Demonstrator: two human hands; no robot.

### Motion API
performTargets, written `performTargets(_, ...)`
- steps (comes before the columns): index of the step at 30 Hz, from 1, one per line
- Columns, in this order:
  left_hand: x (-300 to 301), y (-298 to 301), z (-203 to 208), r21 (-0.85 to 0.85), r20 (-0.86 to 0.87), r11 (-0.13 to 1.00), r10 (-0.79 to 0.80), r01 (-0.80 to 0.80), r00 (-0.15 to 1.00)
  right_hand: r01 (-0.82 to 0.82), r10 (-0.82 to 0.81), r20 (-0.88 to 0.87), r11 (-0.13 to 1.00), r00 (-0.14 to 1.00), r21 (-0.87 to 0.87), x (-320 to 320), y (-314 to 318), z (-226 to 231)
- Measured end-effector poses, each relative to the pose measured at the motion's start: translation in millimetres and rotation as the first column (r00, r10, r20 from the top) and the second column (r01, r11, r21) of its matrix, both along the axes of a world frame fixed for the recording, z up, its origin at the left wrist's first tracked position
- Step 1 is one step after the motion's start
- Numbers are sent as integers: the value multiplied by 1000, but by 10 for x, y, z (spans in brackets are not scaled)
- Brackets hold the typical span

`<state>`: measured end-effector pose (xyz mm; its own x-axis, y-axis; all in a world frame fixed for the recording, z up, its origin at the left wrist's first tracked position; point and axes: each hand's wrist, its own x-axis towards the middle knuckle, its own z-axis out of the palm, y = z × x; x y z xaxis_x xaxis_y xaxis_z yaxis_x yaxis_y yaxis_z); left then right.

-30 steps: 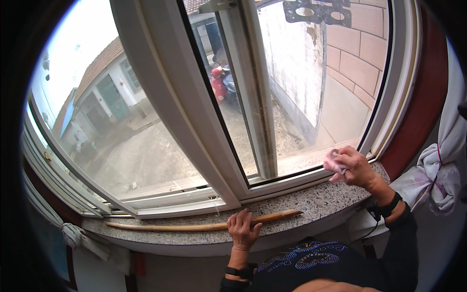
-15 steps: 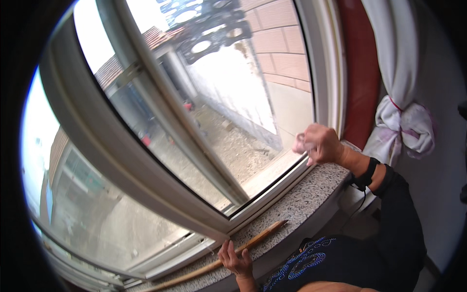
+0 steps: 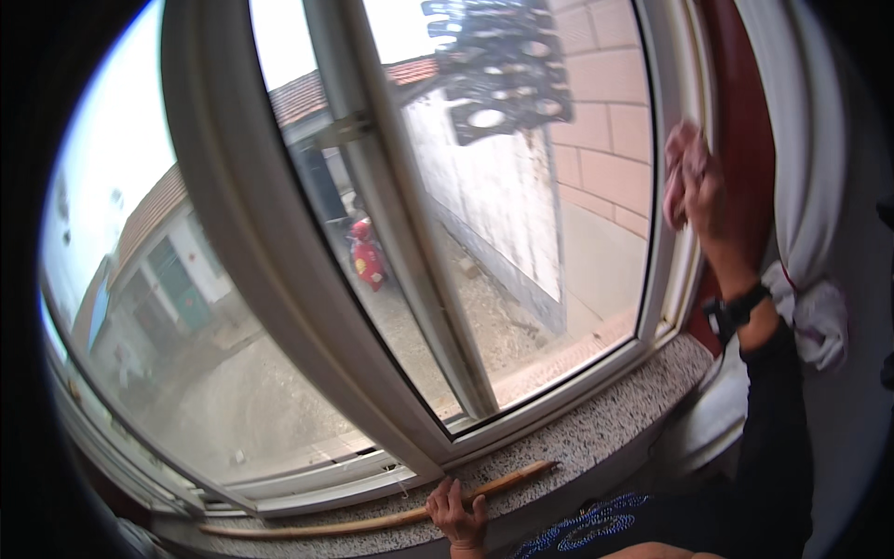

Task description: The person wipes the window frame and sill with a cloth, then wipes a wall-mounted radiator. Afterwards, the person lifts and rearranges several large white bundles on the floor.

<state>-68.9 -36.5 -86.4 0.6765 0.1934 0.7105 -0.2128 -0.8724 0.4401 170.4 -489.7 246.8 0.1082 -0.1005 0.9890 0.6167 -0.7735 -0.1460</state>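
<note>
In the head view, the person's right hand is closed around a crumpled pink cloth, which appears to lie against the right upright of the white window frame, well above the frame's lower right corner. Half a second ago, the same hand and cloth are down near that corner, and a second ago they are at the lower rail, close to the corner too. The right forearm, with its dark wristband, now reaches farther up and partly covers the tied part of the pale curtain. A dark red panel stands between frame and curtain, just beside the hand.

The left hand remains at the granite sill, near its front edge, its fingers loosely bent over a wooden stick; whether they grip it cannot be told. The stick lies lengthwise along the sill, its pointed right end well short of the sill's right corner, much as in both earlier frames. The view has turned since half a second ago, so the stick's left end shows again, and outside, a red vehicle is plainer behind the glass.
</note>
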Motion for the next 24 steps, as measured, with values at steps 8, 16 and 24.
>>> performTargets(8,-18,-5,-68,9,38,999,-46,46,998,-539,539,210,840,815,-63,665,241,409)
performTargets(16,40,41,-238,9,59,998,-69,69,996,617,-617,33,780,786,-103,639,732,3404)
performTargets(24,21,64,-234,17,9,988,-153,153,988,310,-243,246,907,938,-286,333,3027,4127)
